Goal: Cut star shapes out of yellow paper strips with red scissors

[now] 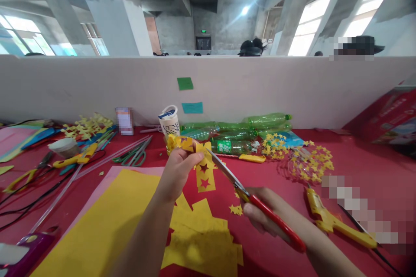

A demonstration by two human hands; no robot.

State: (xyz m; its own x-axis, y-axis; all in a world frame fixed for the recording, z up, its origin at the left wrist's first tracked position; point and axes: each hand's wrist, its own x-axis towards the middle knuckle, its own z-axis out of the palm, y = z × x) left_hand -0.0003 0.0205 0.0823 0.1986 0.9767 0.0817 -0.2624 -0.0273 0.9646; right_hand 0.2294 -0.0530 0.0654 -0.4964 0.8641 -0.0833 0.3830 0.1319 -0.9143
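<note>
Straight ahead I see a long worktable under a red cloth, closed off at the back by a low white partition wall with two paper squares stuck on it, one green and one blue; beyond it stretches a bare concrete hall with thick pillars, bright windows on both sides and the tops of a few heads. My left hand is raised above the table and pinched around the crumpled top of a yellow paper strip, which hangs down from the fingers and shows two star-shaped holes. My right hand is wrapped around the red handles of a pair of scissors, whose metal blades point up and left and meet the right edge of the strip just beside my left fingers; whether the blades are parted I cannot tell. Under both hands lie a large yellow paper sheet and yellow offcuts. A heap of small yellow cut-out stars sits to the right, well apart from the strip, too many to count. Behind the strip lie several empty green plastic bottles on their sides, at least three, next to one white paper cup. One yellow glue gun lies near my right wrist, and a second pair of scissors with green handles rests to the left.
</note>
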